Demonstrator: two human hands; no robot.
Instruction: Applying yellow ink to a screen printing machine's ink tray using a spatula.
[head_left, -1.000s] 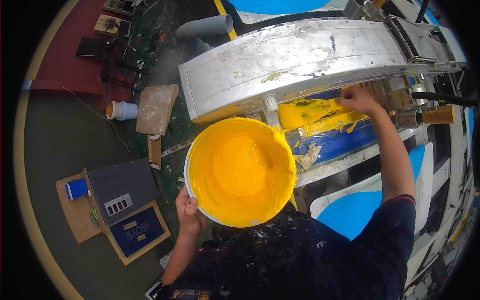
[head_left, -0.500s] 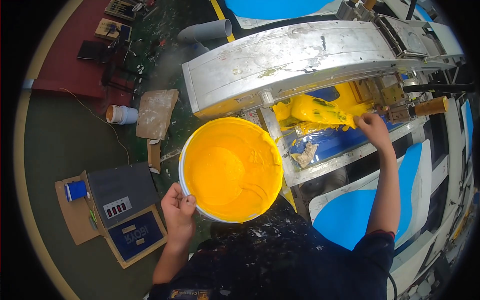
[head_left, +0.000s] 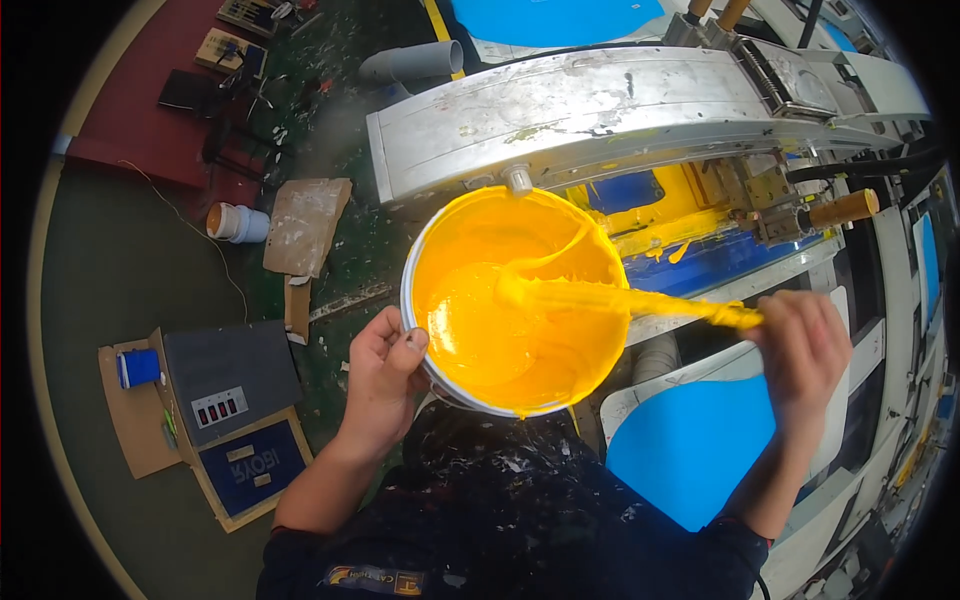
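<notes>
1. The bucket (head_left: 462,394) is held in front of the body, its mouth turned up toward the camera, its upper right part overlapping the end of the blue screen (head_left: 712,265) in view
2. Its rim is gripped at the left by the left hand (head_left: 383,365), thumb laid over the edge and fingers curled around the outside
3. A paddle (head_left: 670,304), thickly coated in yellow, is clasped at its outer end by the closed right hand (head_left: 803,348); its broad end is reached across the rim into the bucket, though whether the ink below is touched cannot be told
4. Inside the bucket, glossy yellow ink (head_left: 475,350) is spread over the bottom and smeared up the walls, and a curved strand is strung between the paddle and the far wall
5. Yellow ink is also seen on the screen below the silver beam (head_left: 560,105), in a long streak with drips at its near edge, while patches of blue are left uncovered
6. The shifting of ink by paddle is judged to be partway through: ink is present in both places, and the loaded paddle has not yet been cleaned off
7. On the floor at the left, a small white tub (head_left: 238,222) is seen lying on its side, with orange showing at its mouth
</notes>
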